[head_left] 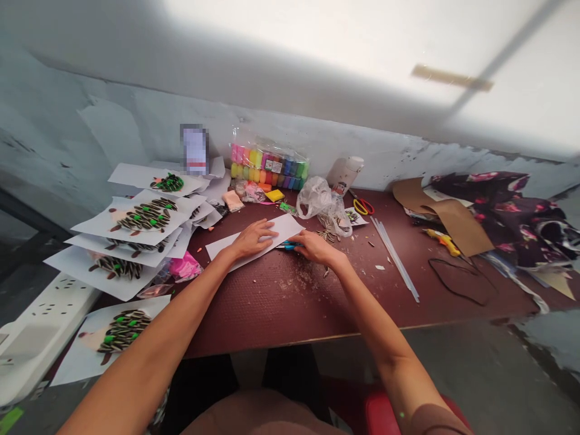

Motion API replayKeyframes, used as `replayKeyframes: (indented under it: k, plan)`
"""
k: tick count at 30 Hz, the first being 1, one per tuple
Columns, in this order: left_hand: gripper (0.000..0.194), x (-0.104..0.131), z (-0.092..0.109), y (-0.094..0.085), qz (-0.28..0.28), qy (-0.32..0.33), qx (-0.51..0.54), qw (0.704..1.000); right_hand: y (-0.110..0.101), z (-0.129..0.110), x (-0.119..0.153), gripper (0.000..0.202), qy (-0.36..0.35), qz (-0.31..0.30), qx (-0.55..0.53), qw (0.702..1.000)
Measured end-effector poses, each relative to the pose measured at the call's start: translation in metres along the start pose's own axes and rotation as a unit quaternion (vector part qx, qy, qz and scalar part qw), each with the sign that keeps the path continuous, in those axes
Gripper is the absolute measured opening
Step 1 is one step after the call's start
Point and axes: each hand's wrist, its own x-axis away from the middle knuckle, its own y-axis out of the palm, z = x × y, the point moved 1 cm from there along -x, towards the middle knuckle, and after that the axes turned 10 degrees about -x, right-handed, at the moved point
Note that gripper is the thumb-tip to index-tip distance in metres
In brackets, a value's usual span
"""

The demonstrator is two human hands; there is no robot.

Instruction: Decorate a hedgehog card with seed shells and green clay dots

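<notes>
A folded or narrow sheet of white paper (283, 228) lies slantwise on the dark red table. My left hand (254, 238) rests flat on this paper, fingers stretched out and somewhat apart. At the paper's right end, my right hand (312, 246) is closed, its fingertips bent down around a slim blue object (286, 245) at the lower edge of the sheet. Its kind is mostly hidden by the fingers. Small striped seed husks (330, 234) and crumbs are scattered beside the right hand.
Seed-covered hedgehog pictures (145, 214) are stacked at the left, near a white power strip (43, 329). Coloured clay packs (269, 166), a plastic bag (315, 198), a white bottle (347, 174) and scissors (362, 206) stand behind. Glue sticks (395, 260) and a yellow glue gun (443, 241) lie right.
</notes>
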Motion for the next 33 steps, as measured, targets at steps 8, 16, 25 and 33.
replayKeyframes:
  k: [8, 16, 25, 33]
  plan:
    - [0.039, 0.000, 0.000, 0.000, 0.006, 0.005, 0.003, 1.000, 0.005, -0.004, 0.005, 0.040, -0.006, 0.018, -0.010, 1.000]
    - [0.040, -0.001, 0.001, -0.002, -0.001, 0.005, -0.007, 1.000, 0.011, -0.006, 0.007, 0.038, -0.013, 0.027, 0.001, 1.000]
    - [0.039, 0.000, 0.000, -0.001, 0.003, 0.003, 0.001, 1.000, 0.010, -0.014, 0.007, 0.038, -0.007, 0.022, 0.007, 1.000]
    - [0.040, -0.001, 0.002, -0.004, 0.001, 0.010, 0.004, 1.000, 0.010, -0.017, 0.005, 0.039, -0.011, 0.008, 0.024, 1.000]
